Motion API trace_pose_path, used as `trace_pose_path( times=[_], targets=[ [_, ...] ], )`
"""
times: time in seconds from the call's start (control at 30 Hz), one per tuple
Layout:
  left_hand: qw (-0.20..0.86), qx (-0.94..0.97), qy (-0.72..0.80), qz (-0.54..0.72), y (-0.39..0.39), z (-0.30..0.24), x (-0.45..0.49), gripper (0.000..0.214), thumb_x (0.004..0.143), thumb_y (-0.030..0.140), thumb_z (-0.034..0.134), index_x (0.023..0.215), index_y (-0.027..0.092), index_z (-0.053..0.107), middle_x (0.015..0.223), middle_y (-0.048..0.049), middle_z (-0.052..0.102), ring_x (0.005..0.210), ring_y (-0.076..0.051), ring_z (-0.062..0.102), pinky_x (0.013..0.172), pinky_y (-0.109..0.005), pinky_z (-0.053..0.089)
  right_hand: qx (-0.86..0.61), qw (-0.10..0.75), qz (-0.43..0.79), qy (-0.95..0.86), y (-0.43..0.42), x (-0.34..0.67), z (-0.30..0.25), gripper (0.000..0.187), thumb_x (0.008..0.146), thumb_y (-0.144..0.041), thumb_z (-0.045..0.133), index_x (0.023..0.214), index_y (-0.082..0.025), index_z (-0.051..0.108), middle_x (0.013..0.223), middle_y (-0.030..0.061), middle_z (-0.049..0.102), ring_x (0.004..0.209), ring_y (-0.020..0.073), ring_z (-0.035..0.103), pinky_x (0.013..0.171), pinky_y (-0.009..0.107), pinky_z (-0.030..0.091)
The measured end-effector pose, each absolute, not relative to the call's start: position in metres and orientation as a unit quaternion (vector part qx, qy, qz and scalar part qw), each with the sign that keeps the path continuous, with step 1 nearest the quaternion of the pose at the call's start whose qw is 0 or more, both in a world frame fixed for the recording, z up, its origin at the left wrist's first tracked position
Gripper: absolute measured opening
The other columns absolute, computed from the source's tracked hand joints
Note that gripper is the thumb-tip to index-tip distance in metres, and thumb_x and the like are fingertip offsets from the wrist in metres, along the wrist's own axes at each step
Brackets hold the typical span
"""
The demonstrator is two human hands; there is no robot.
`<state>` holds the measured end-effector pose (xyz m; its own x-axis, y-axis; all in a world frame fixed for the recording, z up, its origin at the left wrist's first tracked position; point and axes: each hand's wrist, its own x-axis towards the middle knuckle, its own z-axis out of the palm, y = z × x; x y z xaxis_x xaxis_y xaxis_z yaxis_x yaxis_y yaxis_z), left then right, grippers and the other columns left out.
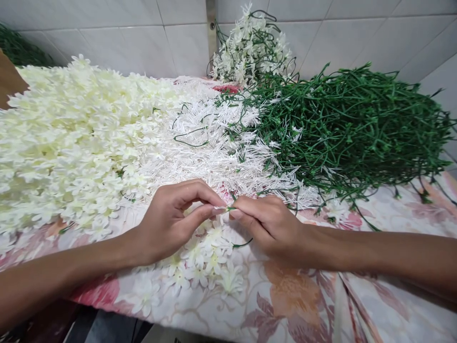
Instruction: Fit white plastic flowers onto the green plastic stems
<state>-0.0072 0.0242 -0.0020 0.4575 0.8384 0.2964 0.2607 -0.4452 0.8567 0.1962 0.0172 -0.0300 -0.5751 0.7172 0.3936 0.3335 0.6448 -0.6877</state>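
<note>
Thin green plastic stem (231, 208), short and wiry, lying almost level between two bare hands, long axis running left to right across the body. Right hand (269, 228) nearest to it, right fingers (250, 205) pinching it, thumb and forefinger pressed together from either side. Left hand (167, 224) just left of the stem, left fingers (198, 190) curved, thumb and forefinger closed on a small white sliver (218, 208) touching the stem's left end, the fingertips of both hands almost meeting there. Just below the stem, a curved green strand end (243, 244) poking out from under the right hand, with no telling whether it joins the stem. Also below the stem, loose cream-white fabric blossoms (203, 257) lying on a pink-and-peach floral cloth (296, 305). Directly beyond the stem, a mat of fine white bristly plastic strands (214, 147); beyond and to the left, a deep heap of cream-white artificial blossoms (71, 143); beyond and to the right, a dense bundle of green plastic stems (350, 124). Farther beyond the stem, a white-flowered bunch (250, 47) propped against a white tiled wall (107, 38).
</note>
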Motion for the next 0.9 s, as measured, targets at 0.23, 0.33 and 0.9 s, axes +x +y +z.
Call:
trace_pose_path(
  times=[0.23, 0.33, 0.9],
  targets=[
    [0.412, 0.750, 0.349, 0.383, 0.0228, -0.0055, -0.0080, 0.012, 0.085, 0.008, 0.062, 0.083, 0.018, 0.068, 0.076, -0.0003, 0.067, 0.070, -0.011, 0.062, 0.063, -0.020, 0.050, -0.299, 0.335, 0.306, -0.839, 0.0166, 0.1967, -0.0289, 0.029, 0.099, -0.021, 0.042, 0.069, -0.018, 0.039, 0.056, -0.0072, 0.030, 0.047, 0.0053, 0.032, 0.049, 0.020, 0.024],
    [0.437, 0.735, 0.347, 0.385, 0.0229, -0.0057, -0.0068, 0.011, 0.085, 0.009, 0.062, 0.084, 0.018, 0.068, 0.077, -0.0002, 0.066, 0.071, -0.010, 0.063, 0.064, -0.018, 0.051, -0.291, 0.339, 0.312, -0.838, 0.0170, 0.1966, -0.0285, 0.029, 0.098, -0.020, 0.042, 0.070, -0.018, 0.041, 0.057, -0.0071, 0.032, 0.047, 0.0052, 0.033, 0.049, 0.020, 0.025],
    [0.475, 0.692, 0.348, 0.418, 0.0219, -0.0100, -0.0002, 0.014, 0.082, 0.004, 0.064, 0.081, 0.017, 0.069, 0.077, -0.0002, 0.066, 0.072, -0.009, 0.063, 0.066, -0.016, 0.051, -0.291, 0.345, 0.315, -0.835, 0.0179, 0.1955, -0.0330, 0.028, 0.097, -0.019, 0.044, 0.069, -0.018, 0.039, 0.057, -0.0071, 0.030, 0.048, 0.0060, 0.030, 0.049, 0.021, 0.024]
  ],
)
